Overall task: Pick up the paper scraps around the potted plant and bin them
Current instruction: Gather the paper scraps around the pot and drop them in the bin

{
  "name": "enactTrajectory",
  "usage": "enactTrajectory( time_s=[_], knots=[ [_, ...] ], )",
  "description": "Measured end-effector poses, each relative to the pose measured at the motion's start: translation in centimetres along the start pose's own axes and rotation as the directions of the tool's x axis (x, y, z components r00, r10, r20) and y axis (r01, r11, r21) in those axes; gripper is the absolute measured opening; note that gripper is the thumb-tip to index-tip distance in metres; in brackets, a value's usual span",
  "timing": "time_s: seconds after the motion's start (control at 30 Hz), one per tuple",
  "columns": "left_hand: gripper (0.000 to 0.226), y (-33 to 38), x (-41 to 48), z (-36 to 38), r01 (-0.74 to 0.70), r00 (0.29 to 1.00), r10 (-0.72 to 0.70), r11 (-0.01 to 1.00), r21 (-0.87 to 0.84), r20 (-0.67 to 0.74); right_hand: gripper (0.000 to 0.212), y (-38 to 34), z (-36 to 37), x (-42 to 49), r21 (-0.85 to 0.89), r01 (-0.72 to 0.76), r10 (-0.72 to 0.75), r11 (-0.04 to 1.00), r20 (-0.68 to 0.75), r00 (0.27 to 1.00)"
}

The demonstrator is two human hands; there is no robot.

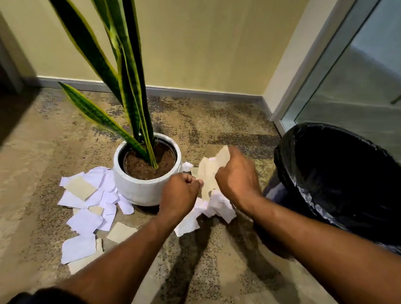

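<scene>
Clutching paper scraps (220, 206) beside potted plant (139, 191), left hand (180, 193) and right hand (237, 179) both curled tight, tan strip (207, 171) upright

Round white plant pot (139, 191): matt, finely speckled, stone-like.
Torn white and tan scraps (85, 221): matt paper.
Black bin liner (315, 198): glossy crinkled plastic.

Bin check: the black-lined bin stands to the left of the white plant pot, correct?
No, the side is wrong. The head view shows the black-lined bin standing to the right of the white plant pot, not the left.
</scene>
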State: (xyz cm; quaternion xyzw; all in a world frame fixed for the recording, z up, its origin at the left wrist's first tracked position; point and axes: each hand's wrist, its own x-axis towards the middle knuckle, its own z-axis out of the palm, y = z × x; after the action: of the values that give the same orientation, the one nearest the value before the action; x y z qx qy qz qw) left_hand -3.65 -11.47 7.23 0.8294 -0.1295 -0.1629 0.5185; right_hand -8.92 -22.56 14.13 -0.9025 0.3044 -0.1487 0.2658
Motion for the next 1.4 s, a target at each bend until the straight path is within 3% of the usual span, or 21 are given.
enactTrajectory(
  time_s=[0.17,0.37,0.5,0.67,0.73,0.93,1.07,1.17,1.27,1.4],
  knots=[
    [0.025,7.7,-0.7,-1.4,-0.130,0.989,0.121,0.985,-0.117,-0.085,0.025,-1.4,-7.8,2.9,0.032,0.040,-0.034,0.999,-0.178,0.983],
    [0.010,15.6,-1.7,0.5,-0.211,0.976,0.191,0.952,-0.223,-0.107,0.029,1.5,-18.0,5.8,-0.027,-0.133,0.116,0.991,-0.334,0.936],
    [0.007,18.8,-2.6,3.7,-0.261,0.965,0.250,0.950,-0.174,-0.084,0.026,4.8,-22.4,5.8,-0.104,-0.324,0.278,0.940,-0.312,0.908],
    [0.011,20.5,-4.4,7.3,-0.353,0.936,0.353,0.935,-0.034,-0.006,0.019,8.4,-24.1,5.0,-0.100,-0.411,0.379,0.906,-0.235,0.895],
    [0.014,20.5,-5.1,8.3,-0.354,0.935,0.353,0.935,0.034,0.034,0.009,9.2,-24.2,4.9,-0.134,-0.413,0.379,0.901,-0.220,0.899],
    [0.030,19.8,-5.9,10.2,-0.351,0.934,0.340,0.931,0.105,0.107,0.024,10.3,-23.4,4.9,-0.281,-0.422,0.393,0.862,-0.155,0.906],
    [0.039,19.2,-6.0,10.5,-0.395,0.916,0.384,0.913,0.100,0.115,0.022,10.0,-22.8,5.1,-0.304,-0.386,0.367,0.871,-0.120,0.923],
    [0.038,19.1,-5.6,10.0,-0.418,0.908,0.413,0.907,0.057,0.074,0.023,8.7,-22.3,5.3,-0.293,-0.340,0.314,0.894,-0.132,0.940],
    [0.014,19.0,-5.1,8.7,-0.400,0.916,0.400,0.916,0.023,0.006,0.020,6.7,-21.4,5.4,-0.251,-0.280,0.254,0.927,-0.131,0.958],
    [0.014,17.3,-4.1,6.0,-0.401,0.910,0.400,0.916,0.013,-0.111,0.027,3.2,-18.6,5.2,-0.155,-0.161,0.147,0.975,-0.095,0.985]
  ],
)
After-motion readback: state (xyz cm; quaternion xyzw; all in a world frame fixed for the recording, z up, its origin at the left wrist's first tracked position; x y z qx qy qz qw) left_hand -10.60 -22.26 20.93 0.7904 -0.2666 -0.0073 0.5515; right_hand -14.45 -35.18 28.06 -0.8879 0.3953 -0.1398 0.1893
